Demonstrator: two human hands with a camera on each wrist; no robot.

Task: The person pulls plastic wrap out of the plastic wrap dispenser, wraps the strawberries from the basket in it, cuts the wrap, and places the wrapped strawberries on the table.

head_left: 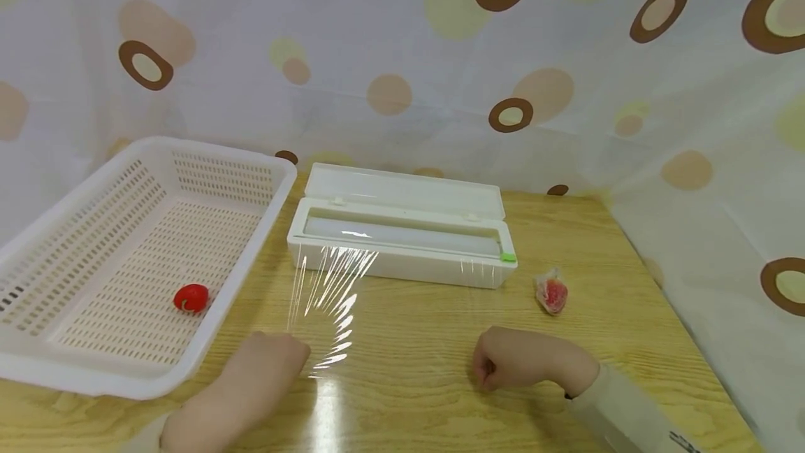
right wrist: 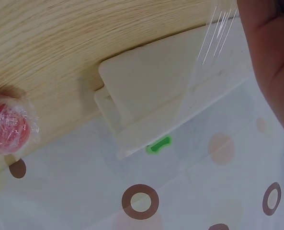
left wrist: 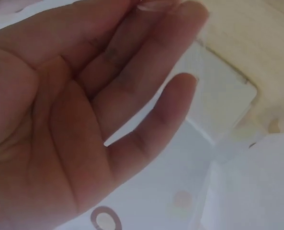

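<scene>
Clear plastic wrap stretches from a white wrap dispenser toward me, its glossy creases showing most on the left. My left hand pinches the left corner of the film. In the left wrist view its thumb and fingertips come together near the top edge, where the contact is partly cut off. At the film's right side my right hand is curled and grips the other corner; the right wrist view shows only part of this hand. Inside the dispenser lies the film roll, under a raised lid.
On the left stands a white slotted basket with a small shiny red fruit-like object inside. A red piece wrapped in clear film lies right of the dispenser. A green slider sits on the dispenser's right end. A dotted curtain borders the wooden table.
</scene>
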